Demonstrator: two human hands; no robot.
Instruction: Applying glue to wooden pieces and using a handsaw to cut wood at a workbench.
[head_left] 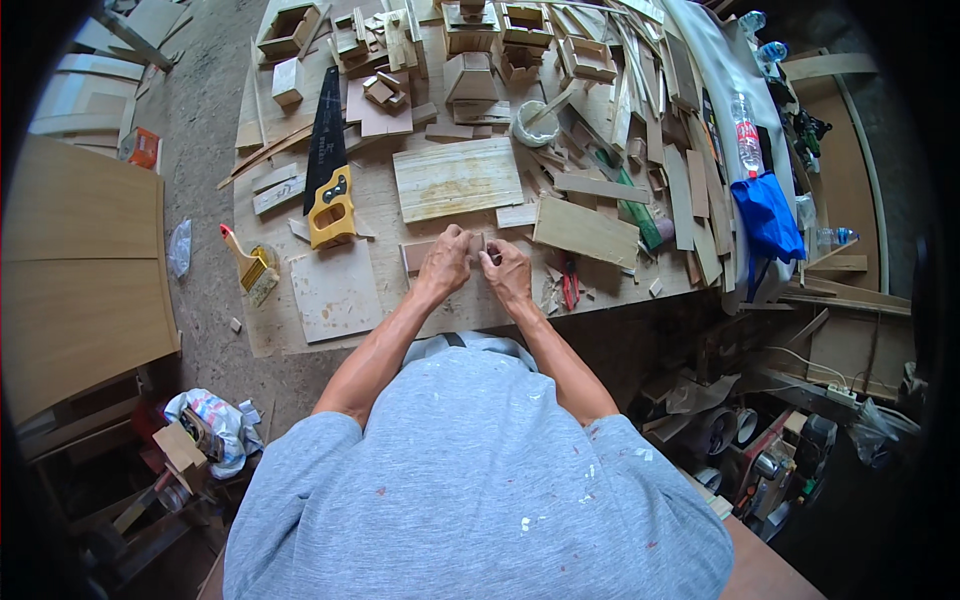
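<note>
My left hand (447,264) is closed on a small brown wood block (477,243) near the front of the workbench. Close beside it, my right hand (508,272) has its fingers pinched together against the block's right side; what they hold is too small to make out. Partly covered by my left hand, a brown wood strip (416,257) lies on the bench. Just beyond my hands is a pale rectangular board (458,180). Another flat board (586,233) lies to the right of my right hand, with red-handled pliers (570,287) in front of it.
A yellow-handled handsaw (331,205) and a paintbrush on a small tub (258,270) lie left. Beyond stand a white pot (535,124) and several small wooden boxes (470,77). Offcuts (690,180) crowd the right side, near a blue bag (768,218) and a plastic bottle (746,140).
</note>
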